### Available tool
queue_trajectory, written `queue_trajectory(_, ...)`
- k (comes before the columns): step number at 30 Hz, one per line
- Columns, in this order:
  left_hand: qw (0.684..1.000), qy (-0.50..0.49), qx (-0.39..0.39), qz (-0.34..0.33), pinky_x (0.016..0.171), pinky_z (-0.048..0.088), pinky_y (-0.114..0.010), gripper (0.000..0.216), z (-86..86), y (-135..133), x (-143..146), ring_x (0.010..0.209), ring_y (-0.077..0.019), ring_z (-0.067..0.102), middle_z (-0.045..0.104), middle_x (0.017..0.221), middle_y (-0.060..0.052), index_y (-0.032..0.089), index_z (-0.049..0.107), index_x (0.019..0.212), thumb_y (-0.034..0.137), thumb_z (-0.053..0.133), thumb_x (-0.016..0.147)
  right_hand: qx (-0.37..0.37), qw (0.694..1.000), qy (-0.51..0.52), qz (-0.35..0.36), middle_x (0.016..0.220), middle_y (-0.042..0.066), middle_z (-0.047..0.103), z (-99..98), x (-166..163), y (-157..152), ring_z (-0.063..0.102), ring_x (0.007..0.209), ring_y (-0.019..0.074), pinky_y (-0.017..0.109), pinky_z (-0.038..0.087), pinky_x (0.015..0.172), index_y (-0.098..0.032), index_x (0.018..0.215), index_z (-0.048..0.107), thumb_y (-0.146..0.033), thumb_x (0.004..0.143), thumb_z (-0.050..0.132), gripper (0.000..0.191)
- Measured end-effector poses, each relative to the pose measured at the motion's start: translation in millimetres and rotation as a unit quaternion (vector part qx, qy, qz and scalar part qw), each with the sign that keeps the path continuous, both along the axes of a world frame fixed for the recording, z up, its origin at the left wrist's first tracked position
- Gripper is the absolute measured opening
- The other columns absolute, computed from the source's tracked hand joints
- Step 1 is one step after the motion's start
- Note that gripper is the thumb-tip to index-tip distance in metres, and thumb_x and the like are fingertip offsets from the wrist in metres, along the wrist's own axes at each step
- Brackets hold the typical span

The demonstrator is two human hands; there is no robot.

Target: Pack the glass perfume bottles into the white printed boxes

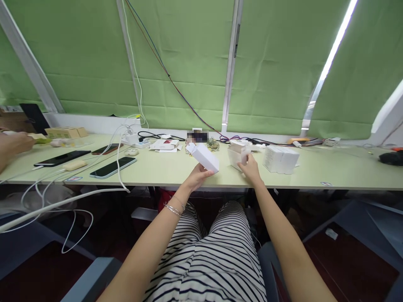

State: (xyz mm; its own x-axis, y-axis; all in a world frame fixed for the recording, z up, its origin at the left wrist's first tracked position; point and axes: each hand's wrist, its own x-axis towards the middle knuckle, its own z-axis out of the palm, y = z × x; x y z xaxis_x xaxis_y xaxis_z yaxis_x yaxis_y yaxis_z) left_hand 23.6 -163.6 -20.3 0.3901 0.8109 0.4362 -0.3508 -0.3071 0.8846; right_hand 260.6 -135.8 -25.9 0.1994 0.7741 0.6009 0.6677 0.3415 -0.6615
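My left hand (pixel 197 177) is wrapped round the lower end of a slim white carton (pixel 206 158). The carton is tilted, its upper end pointing away to the left with loose flaps showing there. My right hand (pixel 250 168) has its thumb and fingers closed on a second white box (pixel 235 157) near the table's front edge. That box is smeared by motion, and what lies between the fingertips is partly hidden. To the right of this hand, several white boxes (pixel 281 159) stand packed together.
Phones (pixel 113 167) and white cables (pixel 118 161) lie on the table's left side. Flat white packaging (pixel 165 145) and dark cables (pixel 264 142) lie along the back. Another person's hand (pixel 15 144) is at far left. A black object (pixel 391 158) sits at far right.
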Motion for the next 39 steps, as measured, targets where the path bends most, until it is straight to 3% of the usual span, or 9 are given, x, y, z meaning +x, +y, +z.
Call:
queue_trajectory(6, 0.998, -0.025, 0.021, -0.050, 0.103, 0.033, -0.043, 0.053, 22.2, -9.7, 15.5, 0.117, -0.0276, 0.049, 0.061, 0.116, -0.007, 0.021, 0.057, 0.112, 0.027, 0.075, 0.062, 0.085, 0.984, -0.128, 0.089, 0.103, 0.010, 0.056, 14.1, -23.5, -15.0, 0.052, 0.096, 0.0257, 0.039, 0.043, 0.085, -0.019, 0.102, 0.048, -0.022, 0.071, 0.054, 0.032)
queue_trajectory(12, 0.996, -0.035, 0.042, 0.067, 0.102, 0.033, -0.045, 0.060, 34.6, -1.3, 13.5, 0.118, -0.0291, 0.047, 0.053, 0.124, -0.011, 0.019, 0.050, 0.113, 0.030, 0.076, 0.059, 0.098, 0.975, -0.152, 0.131, 0.105, 0.011, 0.055, 14.3, -36.9, -21.6, 0.051, 0.100, 0.0268, 0.041, 0.042, 0.088, -0.019, 0.107, 0.047, -0.020, 0.073, 0.054, 0.035)
queue_trajectory(17, 0.980, -0.023, 0.045, 0.190, 0.093, 0.044, -0.042, 0.068, 31.4, 5.7, 11.6, 0.112, -0.0271, 0.052, 0.040, 0.133, -0.011, 0.022, 0.043, 0.114, 0.028, 0.078, 0.056, 0.095, 0.967, -0.188, 0.146, 0.106, 0.011, 0.054, 11.8, -48.6, -25.3, 0.050, 0.101, 0.0269, 0.041, 0.041, 0.090, -0.020, 0.112, 0.045, -0.017, 0.074, 0.052, 0.039)
queue_trajectory(21, 0.967, 0.020, 0.033, 0.252, 0.090, 0.048, -0.037, 0.075, 27.3, 4.8, 13.1, 0.108, -0.0237, 0.054, 0.037, 0.136, -0.012, 0.022, 0.039, 0.114, 0.023, 0.080, 0.052, 0.098, 0.959, -0.215, 0.156, 0.106, 0.011, 0.053, 10.6, -55.5, -28.4, 0.050, 0.100, 0.0266, 0.041, 0.043, 0.086, -0.019, 0.112, 0.045, -0.012, 0.074, 0.050, 0.040)
queue_trajectory(39, 0.926, 0.181, 0.064, 0.326, 0.088, 0.046, -0.038, 0.079, 23.0, 10.8, 11.0, 0.104, -0.0241, 0.056, 0.047, 0.126, -0.014, 0.018, 0.038, 0.115, 0.031, 0.080, 0.049, 0.124, 0.946, -0.244, 0.176, 0.103, 0.011, 0.052, 4.6, -54.3, -21.2, 0.050, 0.097, 0.0261, 0.041, 0.044, 0.083, -0.018, 0.109, 0.043, -0.010, 0.073, 0.051, 0.038)
